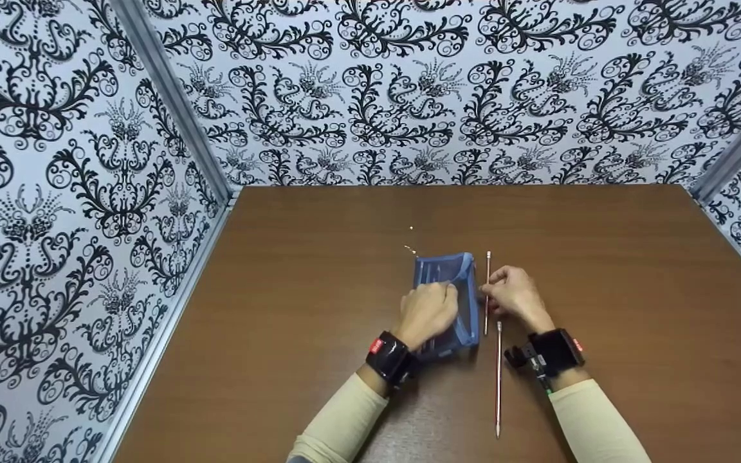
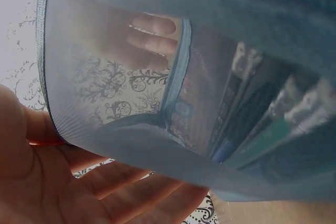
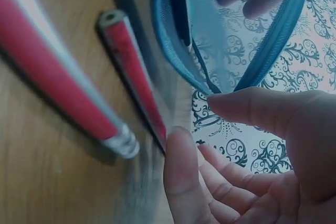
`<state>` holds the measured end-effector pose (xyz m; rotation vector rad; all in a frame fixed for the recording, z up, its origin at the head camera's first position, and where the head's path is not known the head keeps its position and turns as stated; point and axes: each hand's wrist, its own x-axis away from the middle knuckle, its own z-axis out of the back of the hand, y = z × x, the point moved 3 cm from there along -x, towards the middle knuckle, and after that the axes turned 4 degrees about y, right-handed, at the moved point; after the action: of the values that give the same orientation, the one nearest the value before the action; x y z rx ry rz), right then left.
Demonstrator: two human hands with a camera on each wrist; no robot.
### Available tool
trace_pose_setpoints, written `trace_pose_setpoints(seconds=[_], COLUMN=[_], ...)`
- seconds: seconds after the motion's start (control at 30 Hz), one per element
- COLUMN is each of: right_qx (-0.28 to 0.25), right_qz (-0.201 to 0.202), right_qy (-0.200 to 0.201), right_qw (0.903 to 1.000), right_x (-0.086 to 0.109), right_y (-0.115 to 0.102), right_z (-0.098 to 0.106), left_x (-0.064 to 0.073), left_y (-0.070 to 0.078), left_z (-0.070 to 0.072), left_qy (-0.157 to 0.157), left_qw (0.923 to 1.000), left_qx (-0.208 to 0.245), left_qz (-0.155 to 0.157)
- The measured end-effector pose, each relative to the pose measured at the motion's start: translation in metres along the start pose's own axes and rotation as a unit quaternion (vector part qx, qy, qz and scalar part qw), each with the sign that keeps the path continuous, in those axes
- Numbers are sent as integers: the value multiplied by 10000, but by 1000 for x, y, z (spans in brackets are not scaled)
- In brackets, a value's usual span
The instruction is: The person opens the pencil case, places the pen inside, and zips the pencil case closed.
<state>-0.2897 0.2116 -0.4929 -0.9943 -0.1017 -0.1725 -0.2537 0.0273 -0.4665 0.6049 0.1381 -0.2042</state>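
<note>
Two red labels (image 1: 376, 346), lettering (image 1: 578, 345) illegible; left hand (image 1: 430, 310) grips blue pouch (image 1: 438, 269)

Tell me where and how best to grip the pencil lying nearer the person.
Probably pinch this pencil at mid-shaft, from above, thumb and finger across its long sides: it lies flat, thin and straight, with tabletop showing on both sides there.

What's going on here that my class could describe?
A person's left hand holds a rectangular blue mesh pouch, its open mouth facing the right hand. The right hand's fingers are beside one slim red-and-silver pencil; whether they touch it is unclear. A second, matching pencil lies nearer the person on the brown wood-grain table. Slim items show through the mesh.
</note>
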Motion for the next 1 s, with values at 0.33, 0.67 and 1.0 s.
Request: trace_pose_setpoints(seconds=[0.33,0.67,1.0], right_qx=[944,967,830], right_qz=[312,382,223], right_qy=[407,427,220], right_qw=[9942,9937,9961], right_x=[-2,-1,-2], right_y=[5,8,9], right_z=[-3,-3,-1], left_x=[0,0,0], left_y=[0,-1,-1], left_z=[0,0,1], left_qy=[-29,-26,2], left_qw=[9999,10000,10000], left_qx=[105,77,64], left_qz=[38,16,6])
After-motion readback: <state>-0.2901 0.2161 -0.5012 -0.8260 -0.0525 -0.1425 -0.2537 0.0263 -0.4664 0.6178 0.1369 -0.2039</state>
